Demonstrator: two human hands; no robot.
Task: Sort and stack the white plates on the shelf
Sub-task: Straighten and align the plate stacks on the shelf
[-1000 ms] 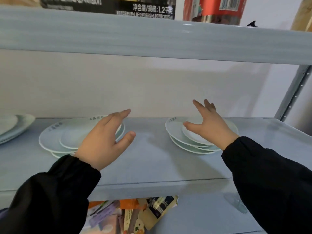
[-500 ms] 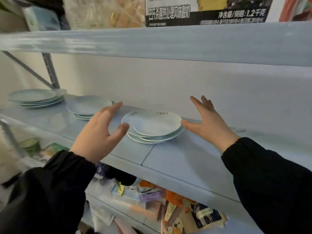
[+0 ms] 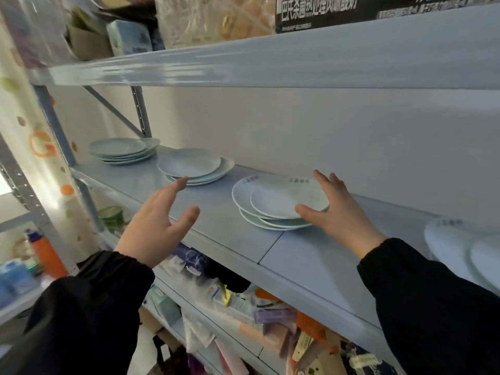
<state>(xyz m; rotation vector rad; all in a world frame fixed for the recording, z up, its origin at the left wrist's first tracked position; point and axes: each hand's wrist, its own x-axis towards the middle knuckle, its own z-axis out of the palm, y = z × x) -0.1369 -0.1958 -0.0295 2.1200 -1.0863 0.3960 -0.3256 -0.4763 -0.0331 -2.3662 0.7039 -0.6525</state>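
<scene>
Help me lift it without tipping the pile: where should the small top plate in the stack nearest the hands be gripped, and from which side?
Probably at its right rim, coming from the right. The small top plate sits off-centre, overhanging the wider plates beneath, so its edge is free there. The right hand is already there, thumb at the near rim, fingers by the far edge. The left hand hovers open and could steady the pile.

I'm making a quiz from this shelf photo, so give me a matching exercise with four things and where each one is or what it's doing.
Column one:
1. left hand
2. right hand
3. far-left plate stack
4. orange bottle

Column two:
A. at the shelf's far end by the upright post
B. open in the air, touching no plate
C. below the plate shelf, at left
D. at the right edge of the middle plate stack

Pairs: 1-B, 2-D, 3-A, 4-C
</scene>
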